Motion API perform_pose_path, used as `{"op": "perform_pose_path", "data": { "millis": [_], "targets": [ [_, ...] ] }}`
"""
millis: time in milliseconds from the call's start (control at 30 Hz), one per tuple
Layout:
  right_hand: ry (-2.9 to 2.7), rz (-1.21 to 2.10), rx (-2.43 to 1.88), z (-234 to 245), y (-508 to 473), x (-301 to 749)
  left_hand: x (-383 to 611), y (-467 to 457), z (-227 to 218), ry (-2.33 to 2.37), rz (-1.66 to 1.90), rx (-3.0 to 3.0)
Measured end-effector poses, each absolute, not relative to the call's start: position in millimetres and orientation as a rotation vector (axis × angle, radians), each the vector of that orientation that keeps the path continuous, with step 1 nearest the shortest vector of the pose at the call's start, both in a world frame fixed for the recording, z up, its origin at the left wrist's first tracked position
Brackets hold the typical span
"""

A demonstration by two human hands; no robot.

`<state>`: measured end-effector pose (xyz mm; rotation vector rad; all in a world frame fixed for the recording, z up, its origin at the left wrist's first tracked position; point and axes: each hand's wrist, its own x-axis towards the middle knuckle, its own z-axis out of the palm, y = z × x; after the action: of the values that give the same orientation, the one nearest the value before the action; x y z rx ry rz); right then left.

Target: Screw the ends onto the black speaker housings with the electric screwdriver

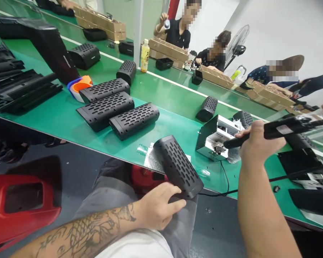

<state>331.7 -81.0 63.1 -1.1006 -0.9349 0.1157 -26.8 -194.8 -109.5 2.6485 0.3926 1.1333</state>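
One long, green-topped workbench [174, 111] spans the space beyond both hands, with one red plastic stool [50, 200] to the left of the left hand [163, 206]. One boxy silver-and-black metal machine [212, 138] stands just left of the right hand [258, 147]. One black, rounded housing with slotted holes [179, 166] lies tilted over the bench edge at the left hand, whose half-curled fingers meet its near end; whether they grip it, I cannot tell. Three similar black slotted housings [136, 120] lie together beyond and left of that hand. The right hand is wrapped firmly around one black, stick-shaped powered tool [281, 129], its tip beside the machine's front. Farther off, beyond the left hand, stands one yellow-labelled bottle [145, 56].
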Motion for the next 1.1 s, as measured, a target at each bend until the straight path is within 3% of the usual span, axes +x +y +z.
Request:
{"op": "perform_pose_path", "data": {
  "millis": [200, 300, 500, 700, 933, 1100],
  "targets": [
    [-1.073, 0.085, -1.04, 36, -85, 349, 5, -68, -18, 0.173, 0.366, 2.942],
    [-1.042, 0.142, -1.036, 41, -100, 336, 15, -47, -2, 0.409, 0.13, 2.985],
    [-1.112, 0.137, -0.979, 61, -136, 299, 1, -46, -1, 0.765, 0.174, 2.9],
    [-1.101, -0.046, -0.99, 52, -105, 326, -5, -44, 5, 0.796, 0.065, 2.801],
    [-1.111, 0.052, -1.028, 34, -91, 344, -5, -38, 2, 0.704, 0.089, 2.8],
    [-1.018, 0.108, -1.05, 48, -123, 313, -5, -38, 5, 0.728, 0.057, 2.776]
  ]
}}
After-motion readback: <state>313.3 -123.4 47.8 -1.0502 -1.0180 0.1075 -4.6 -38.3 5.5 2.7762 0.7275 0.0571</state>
